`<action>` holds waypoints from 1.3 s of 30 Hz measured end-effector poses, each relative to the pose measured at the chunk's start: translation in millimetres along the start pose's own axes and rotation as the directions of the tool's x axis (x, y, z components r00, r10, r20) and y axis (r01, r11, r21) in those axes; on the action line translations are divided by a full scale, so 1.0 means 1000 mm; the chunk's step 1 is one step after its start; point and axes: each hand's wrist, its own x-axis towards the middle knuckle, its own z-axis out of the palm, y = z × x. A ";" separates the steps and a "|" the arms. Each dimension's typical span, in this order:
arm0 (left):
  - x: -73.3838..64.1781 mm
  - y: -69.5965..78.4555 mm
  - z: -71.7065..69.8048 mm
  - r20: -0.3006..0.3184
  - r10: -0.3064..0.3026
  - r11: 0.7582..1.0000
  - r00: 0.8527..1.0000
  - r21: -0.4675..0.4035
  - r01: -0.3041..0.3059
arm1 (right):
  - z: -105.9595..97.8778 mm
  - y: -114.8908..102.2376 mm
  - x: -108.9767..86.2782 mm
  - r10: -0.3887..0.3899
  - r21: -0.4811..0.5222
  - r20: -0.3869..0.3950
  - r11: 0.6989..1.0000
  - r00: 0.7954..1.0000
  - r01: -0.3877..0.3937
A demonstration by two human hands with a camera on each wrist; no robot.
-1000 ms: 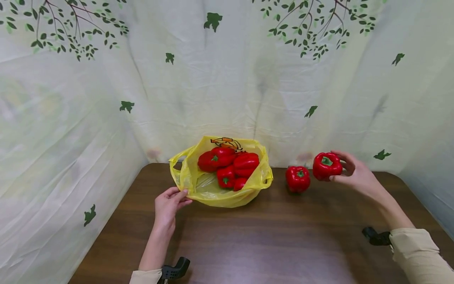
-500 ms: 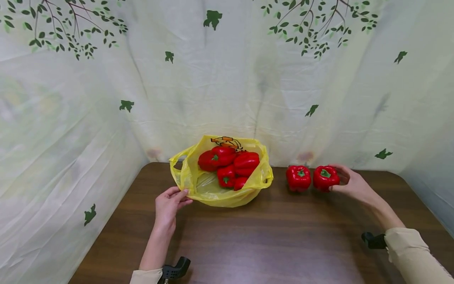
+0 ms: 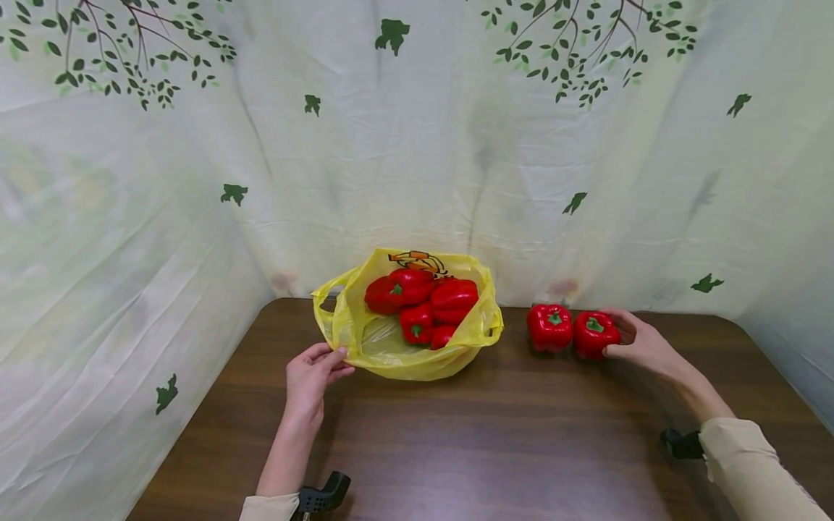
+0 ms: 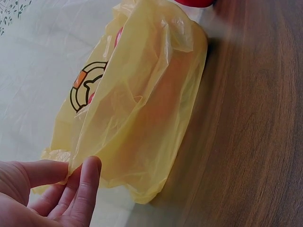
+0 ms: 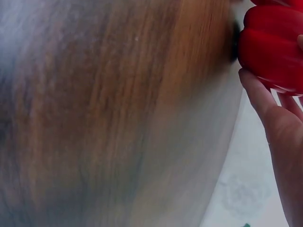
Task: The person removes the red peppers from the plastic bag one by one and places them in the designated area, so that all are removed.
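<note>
A yellow plastic bag (image 3: 417, 367) lies with its mouth spread toward me, several red bell peppers (image 3: 454, 300) inside. My left hand (image 3: 308, 380) pinches the near left edge of its rim between thumb and fingers; the left wrist view shows the thin film (image 4: 142, 113) caught there. On the table to the right of the bag, my right hand (image 3: 645, 347) holds a red bell pepper (image 3: 595, 335) from its right side, the green stem facing up. Another red bell pepper (image 3: 549, 327) stands just left of it, touching or nearly so. Some fingers behind the held pepper are hidden.
The brown wooden table (image 3: 469, 441) has rounded back corners. Right behind it hangs a pale curtain (image 3: 417, 159) with leaf prints, which also runs along the left and right sides.
My right hand has lowered the pepper it holds from above the table onto the tabletop, beside the other loose one. The left hand and the bag have stayed in place.
</note>
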 end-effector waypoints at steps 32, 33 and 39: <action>-0.003 0.000 0.001 0.007 -0.002 1.000 1.000 0.012 0.002 | 0.001 -0.009 -0.016 -0.036 -0.044 -0.004 0.998 0.999 0.036; -0.003 0.000 0.001 0.008 0.000 1.000 1.000 0.010 0.000 | 0.000 -0.010 -0.019 -0.039 -0.043 -0.021 0.998 0.999 0.038; -0.002 0.000 0.001 0.013 0.013 1.000 1.000 0.000 -0.013 | 0.002 -0.017 -0.031 -0.100 -0.042 -0.118 0.995 0.988 0.096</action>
